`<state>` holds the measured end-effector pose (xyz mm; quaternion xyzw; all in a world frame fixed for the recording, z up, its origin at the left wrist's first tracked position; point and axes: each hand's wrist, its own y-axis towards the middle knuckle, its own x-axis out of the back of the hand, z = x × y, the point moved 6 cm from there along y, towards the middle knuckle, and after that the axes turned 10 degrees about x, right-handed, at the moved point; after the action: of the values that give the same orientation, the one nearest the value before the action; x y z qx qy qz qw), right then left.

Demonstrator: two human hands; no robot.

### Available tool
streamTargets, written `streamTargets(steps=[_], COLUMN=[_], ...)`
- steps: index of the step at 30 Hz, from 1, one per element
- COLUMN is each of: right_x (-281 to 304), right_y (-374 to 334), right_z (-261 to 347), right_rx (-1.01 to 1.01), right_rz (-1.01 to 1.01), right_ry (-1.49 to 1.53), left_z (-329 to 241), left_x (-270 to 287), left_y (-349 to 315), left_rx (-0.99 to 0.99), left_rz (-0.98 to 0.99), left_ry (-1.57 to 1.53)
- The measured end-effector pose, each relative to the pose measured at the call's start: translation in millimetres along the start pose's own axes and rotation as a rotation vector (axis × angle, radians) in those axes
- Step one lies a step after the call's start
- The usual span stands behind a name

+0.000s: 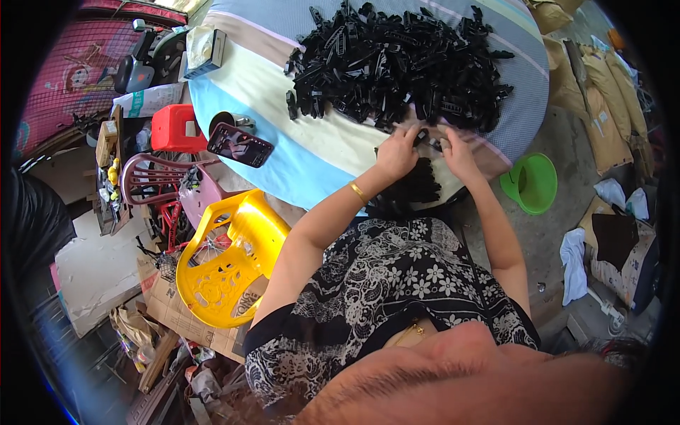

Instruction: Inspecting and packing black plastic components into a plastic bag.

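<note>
A large heap of black plastic parts (397, 64) covers the far middle of the cloth-covered table (304, 152). At the heap's near edge my two hands work close together. My left hand (399, 153), with a gold bangle on its wrist, has its fingers bent around a small black plastic part (422, 137). My right hand (460, 156) is just to the right, thumb and fingers pinched at another small dark piece (436, 144). Below and between the hands, a dense bunch of black pieces (412, 185) lies at the table's near edge. Fine details of the held pieces are too small to make out.
A phone (240, 145) leans by a metal cup (225, 122) on the table's left, near a tissue box (205, 55). A yellow plastic chair (265, 223) and a red stool (170, 131) stand left. A green bucket (542, 185) is right, with brown sacks (602, 106) beyond.
</note>
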<state>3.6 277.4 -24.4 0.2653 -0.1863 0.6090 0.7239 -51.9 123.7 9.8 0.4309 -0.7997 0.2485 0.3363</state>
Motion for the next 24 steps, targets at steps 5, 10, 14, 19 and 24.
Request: streamTargets(steps=[5, 10, 14, 19, 24], right_x=[8, 17, 25, 24, 23], right_y=[-1, -5, -9, -6, -2], right_z=[-8, 32, 28, 50, 46], right_rx=[-0.032, 0.108, 0.177, 0.251, 0.329], right_rz=[0.009, 0.151, -0.017, 0.009, 0.093], right_ry=[-0.076, -0.276, -0.371, -0.361, -0.468], left_z=[-5, 10, 2, 5, 7], left_x=[-27, -19, -10, -16, -6], left_y=[16, 27, 19, 11, 7], left_rx=[0.135, 0.011, -0.145, -0.164, -0.191], left_rz=[0.083, 0.17, 0.05, -0.025, -0.115], left_ry=[-0.193, -0.049, 0.166, 0.075, -0.126])
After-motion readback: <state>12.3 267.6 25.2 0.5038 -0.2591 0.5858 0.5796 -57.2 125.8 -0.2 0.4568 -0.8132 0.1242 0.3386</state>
